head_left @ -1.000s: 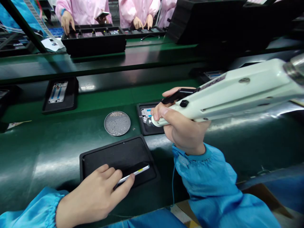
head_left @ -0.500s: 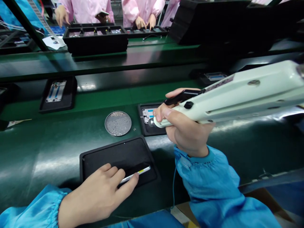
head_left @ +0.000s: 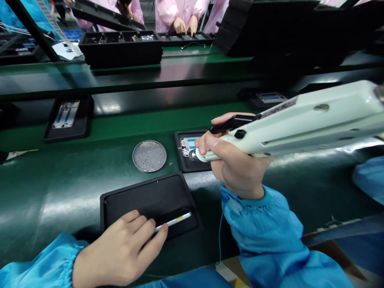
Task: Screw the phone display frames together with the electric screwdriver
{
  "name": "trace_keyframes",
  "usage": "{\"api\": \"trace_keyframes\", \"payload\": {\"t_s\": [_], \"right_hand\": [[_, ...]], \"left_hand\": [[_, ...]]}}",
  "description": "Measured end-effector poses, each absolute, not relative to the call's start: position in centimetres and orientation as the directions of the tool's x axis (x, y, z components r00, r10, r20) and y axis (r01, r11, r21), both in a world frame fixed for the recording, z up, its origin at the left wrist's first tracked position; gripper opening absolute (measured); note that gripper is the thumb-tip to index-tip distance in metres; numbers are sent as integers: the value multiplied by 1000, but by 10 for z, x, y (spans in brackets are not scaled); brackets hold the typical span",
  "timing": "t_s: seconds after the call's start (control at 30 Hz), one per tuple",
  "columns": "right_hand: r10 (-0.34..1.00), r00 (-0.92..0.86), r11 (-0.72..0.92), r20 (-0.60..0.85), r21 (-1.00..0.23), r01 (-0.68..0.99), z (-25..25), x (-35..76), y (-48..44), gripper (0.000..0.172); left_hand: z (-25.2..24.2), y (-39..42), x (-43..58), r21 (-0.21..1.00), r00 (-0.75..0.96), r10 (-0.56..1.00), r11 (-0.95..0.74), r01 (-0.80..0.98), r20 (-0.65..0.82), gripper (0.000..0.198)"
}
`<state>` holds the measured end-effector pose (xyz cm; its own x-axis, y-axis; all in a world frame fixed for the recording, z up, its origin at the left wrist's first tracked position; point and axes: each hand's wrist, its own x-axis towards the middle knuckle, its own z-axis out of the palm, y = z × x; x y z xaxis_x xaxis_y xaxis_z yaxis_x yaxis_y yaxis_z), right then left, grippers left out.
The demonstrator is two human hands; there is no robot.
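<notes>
My left hand [head_left: 120,249] is closed at the near end of a slim phone [head_left: 175,219] with a silver edge and a yellow mark. The phone is tilted over a black tray [head_left: 141,196], and my palm hides part of it. In my right hand [head_left: 237,168] is a pale green electric screwdriver [head_left: 312,120] with a black lever, my fingers wrapped round its front end. Its metal nose is over a second black tray [head_left: 195,166], where a phone frame [head_left: 186,146] with blue strips lies partly hidden. Between the trays and the belt sits a round dish of screws [head_left: 149,157].
Several loose screws [head_left: 171,163] lie beside the dish. On the green belt [head_left: 144,120] are trays with phone frames, one at left [head_left: 66,114]. Across the line, people in pink work behind a black compartment box [head_left: 120,50]. A blue sleeve [head_left: 370,180] shows at the right edge.
My left hand has shifted slightly left, its thumb drawn back along the phone. The screwdriver is nearly still. The left belt tray moved slightly left; a person opposite has raised a black tray.
</notes>
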<state>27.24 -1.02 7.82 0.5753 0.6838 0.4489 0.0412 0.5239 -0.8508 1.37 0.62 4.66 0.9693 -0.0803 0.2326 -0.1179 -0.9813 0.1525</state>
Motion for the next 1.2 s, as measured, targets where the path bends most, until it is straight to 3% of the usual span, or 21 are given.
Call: {"api": "trace_keyframes", "payload": {"t_s": [0.73,1.2], "right_hand": [[667,599,541,444,-841,21,76,272,-9,24],[682,592,484,429,-872,74,75,272,-10,24]], "left_hand": [[44,5,14,188,981,-92,-974,-124,169,41],[49,2,18,134,986,-96,-984,-114,133,43]]}}
